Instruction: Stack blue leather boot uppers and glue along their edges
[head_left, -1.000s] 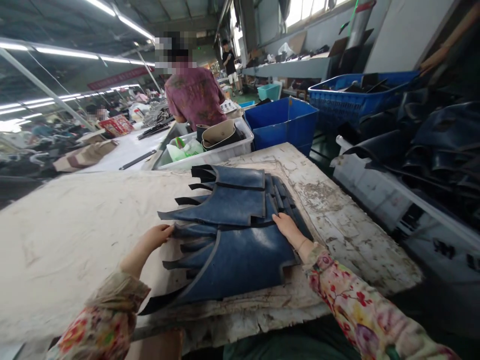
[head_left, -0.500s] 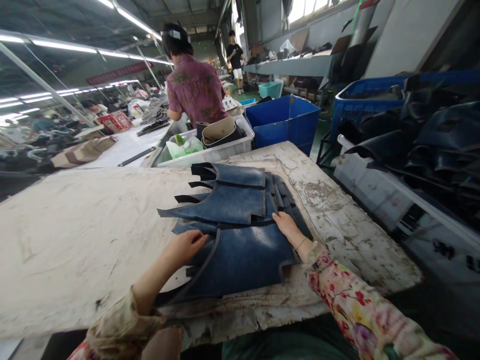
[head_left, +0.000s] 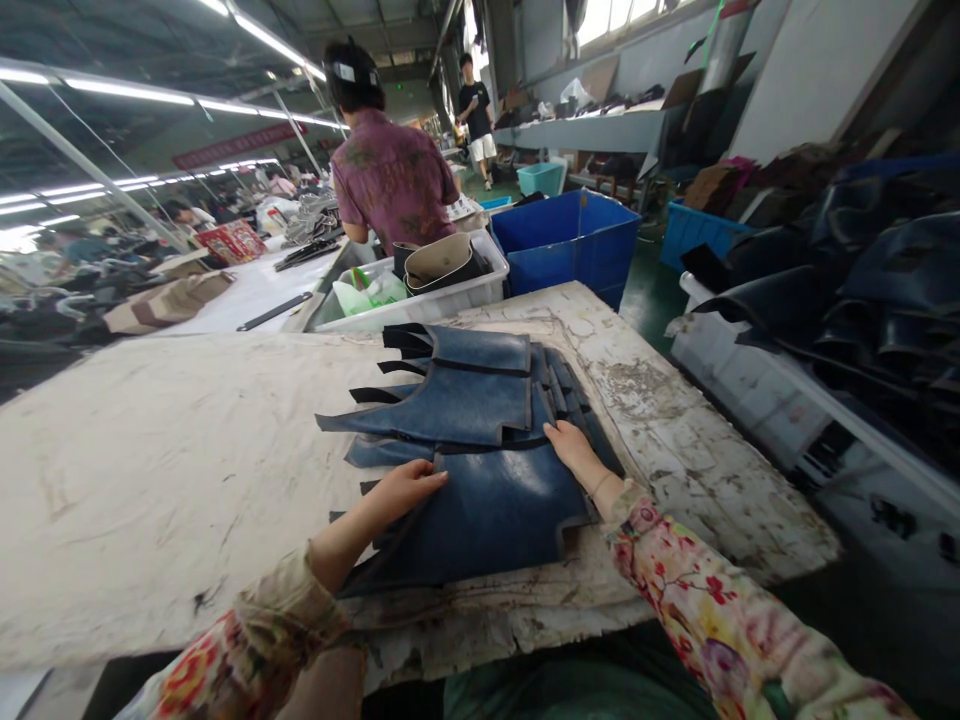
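Dark blue leather-like cut panels lie in overlapping rows on the table. Closest to me is the front panel [head_left: 487, 515], glossy, with a curved left side and a notched lower right corner. Across its upper left edge rests my left hand [head_left: 409, 487], fingers stretched out to the right. My right hand [head_left: 576, 447] grips the panel's upper right edge between thumb and fingers; some of those fingers are hidden. Beyond both hands lies another stack of blue panels [head_left: 472, 402], its pointed strips sticking out on the left.
The worktable [head_left: 187, 480] has a worn pale covering. Behind it stand a white bin [head_left: 420, 300] and a blue bin [head_left: 570, 245]. A white crate [head_left: 795, 410] heaped with dark pieces is at the right. One person [head_left: 394, 180] faces away; another [head_left: 476, 115] stands farther back.
My left hand has slid right and onto the front panel, its fingers straightening. My right hand stays in place. At the right, a blue crate has passed out of view, and the distant person has stepped closer.
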